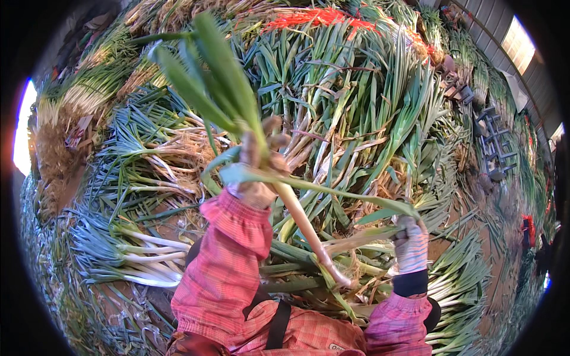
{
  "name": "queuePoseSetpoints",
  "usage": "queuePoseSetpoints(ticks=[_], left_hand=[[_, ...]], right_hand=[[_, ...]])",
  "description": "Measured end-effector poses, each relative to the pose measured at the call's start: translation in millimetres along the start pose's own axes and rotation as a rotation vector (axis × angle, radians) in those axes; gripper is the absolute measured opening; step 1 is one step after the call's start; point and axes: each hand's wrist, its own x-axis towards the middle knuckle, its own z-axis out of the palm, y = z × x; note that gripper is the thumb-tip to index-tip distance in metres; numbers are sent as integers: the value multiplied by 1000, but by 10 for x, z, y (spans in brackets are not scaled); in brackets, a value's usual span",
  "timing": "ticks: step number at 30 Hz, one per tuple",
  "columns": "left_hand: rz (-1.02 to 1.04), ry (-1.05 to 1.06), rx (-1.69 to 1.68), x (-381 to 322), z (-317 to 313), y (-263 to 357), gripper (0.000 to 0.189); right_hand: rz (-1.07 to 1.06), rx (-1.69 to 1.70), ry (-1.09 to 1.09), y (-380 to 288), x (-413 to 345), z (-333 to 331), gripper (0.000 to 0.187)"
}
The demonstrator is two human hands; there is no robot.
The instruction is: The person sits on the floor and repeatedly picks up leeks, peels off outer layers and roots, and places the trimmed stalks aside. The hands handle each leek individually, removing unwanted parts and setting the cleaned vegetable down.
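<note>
My left hand [258, 189], in a soiled glove, grips a large green onion [303, 220] around the middle of its stalk. Its leaves fan up toward the top left, blurred, and the pale stem slants down to a rooted end near my lap. My right hand [410, 249], in a striped glove, is closed on a long outer leaf [352, 193], which stretches across to the stalk at my left hand. A drier strip of leaf [360, 240] also runs up to the right fingers. Loose leaves and stalks [294, 269] lie beneath the held onion.
A large heap of untrimmed green onions [329, 102] lies ahead. Clean white-stemmed onions [151, 258] are at left, and more [454, 285] at right. Rooted onions [178, 164] lie beyond the left pile. Red ties [320, 18] sit at the back, a grey metal-looking rack [494, 142] at right.
</note>
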Motion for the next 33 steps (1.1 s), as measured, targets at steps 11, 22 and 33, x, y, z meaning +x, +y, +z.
queuePoseSetpoints(ticks=[11, 22, 33], left_hand=[[198, 221, 7, -46, -298, 296, 45], [-123, 256, -58, -114, 107, -300, 48], [-72, 284, -9, -130, 176, -337, 49]], right_hand=[[65, -254, 325, 11, 367, -1343, 17], [-219, -932, -516, 205, -232, 1741, 41], [-272, -832, -476, 119, -211, 1678, 25]])
